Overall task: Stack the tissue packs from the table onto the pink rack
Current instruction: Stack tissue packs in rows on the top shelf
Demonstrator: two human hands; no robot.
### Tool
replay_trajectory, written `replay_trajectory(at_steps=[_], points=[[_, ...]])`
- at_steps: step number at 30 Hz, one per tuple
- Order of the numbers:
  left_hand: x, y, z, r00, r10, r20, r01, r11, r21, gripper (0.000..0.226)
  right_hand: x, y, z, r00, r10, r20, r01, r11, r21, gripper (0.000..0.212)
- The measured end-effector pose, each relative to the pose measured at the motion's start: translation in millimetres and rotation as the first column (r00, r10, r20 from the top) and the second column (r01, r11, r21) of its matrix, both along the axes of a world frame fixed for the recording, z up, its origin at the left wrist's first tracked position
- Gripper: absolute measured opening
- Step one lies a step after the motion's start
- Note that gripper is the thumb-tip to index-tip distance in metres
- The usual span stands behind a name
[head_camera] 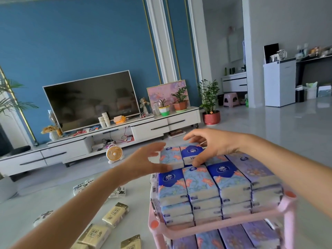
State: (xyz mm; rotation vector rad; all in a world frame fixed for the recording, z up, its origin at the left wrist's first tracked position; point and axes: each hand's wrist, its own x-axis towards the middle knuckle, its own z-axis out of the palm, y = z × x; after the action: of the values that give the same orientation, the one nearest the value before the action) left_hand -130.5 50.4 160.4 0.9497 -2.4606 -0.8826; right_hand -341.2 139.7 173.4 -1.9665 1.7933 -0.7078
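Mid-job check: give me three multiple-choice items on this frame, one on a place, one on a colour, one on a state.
1. The beige packs lie: A) in a drawer; B) on the table, left of the rack; C) in a basket.
2. The rack's frame is: A) pink; B) green; C) black.
3. The two top packs are: A) untouched; B) falling; C) between both hands.
Answers: 1 B, they sit on the table beside the rack. 2 A, its rails are pink. 3 C, the left hand and right hand flank them.
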Motion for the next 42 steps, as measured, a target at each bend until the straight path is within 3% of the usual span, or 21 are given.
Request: replay_trajectory(at_steps=[3,7,8,12,19,25,30,35,42], points=[[2.0,0.7,-0.7,1.0,0.003,-0.003,-0.003,1.0,-0.005,0.079,0.9,0.4,-1.2,1.0,-0.007,-0.013,0.007,1.0,0.004,0.08],[5.6,1.1,2.7,0.999,0.021,-0.027,-0.021,1.0,0.009,0.12,-0.5,-1.5,2.6,1.0,0.005,-0.022,-0.005,1.0,0.013,0.081],[6.2,-1.3,3.6,0.999,0.04,-0.03,-0.04,0.999,0.009,0.116,-1.8,-2.9,4.7,1.0,0.001,-0.026,-0.001,1.0,0.004,0.08],[3.5,-21.2,6.1,0.991,0.107,-0.077,-0.107,0.994,0.003,0.058,-11.3,-14.1,14.3,0.999,-0.046,-0.017,0.045,0.997,-0.056,0.065],[-14.5,-83.8,2.5,0.967,0.218,-0.131,-0.214,0.976,0.044,0.043,-33.3,-55.7,30.4,0.996,-0.086,0.02,0.087,0.995,-0.045,0.04],[-46.8,-137.0,-31.9,0.976,0.184,-0.115,-0.175,0.98,0.091,0.018,-54.3,-117.8,7.9,0.978,-0.059,-0.199,0.091,0.983,0.157,0.039],[-81.6,-178.4,-73.0,0.991,0.113,0.075,-0.115,0.993,0.033,0.027,-84.3,-176.6,-31.4,0.922,0.023,-0.388,0.129,0.923,0.363,0.045],[-117.9,-207.0,-113.0,0.958,0.08,0.275,-0.081,0.997,-0.008,0.047,-114.1,-217.5,-64.1,0.886,0.052,-0.461,0.143,0.915,0.377,0.039],[-148.6,-211.8,-157.1,0.899,-0.07,0.432,0.057,0.997,0.042,0.067,-138.0,-240.4,-114.9,0.942,-0.02,-0.336,0.127,0.946,0.298,0.035]])
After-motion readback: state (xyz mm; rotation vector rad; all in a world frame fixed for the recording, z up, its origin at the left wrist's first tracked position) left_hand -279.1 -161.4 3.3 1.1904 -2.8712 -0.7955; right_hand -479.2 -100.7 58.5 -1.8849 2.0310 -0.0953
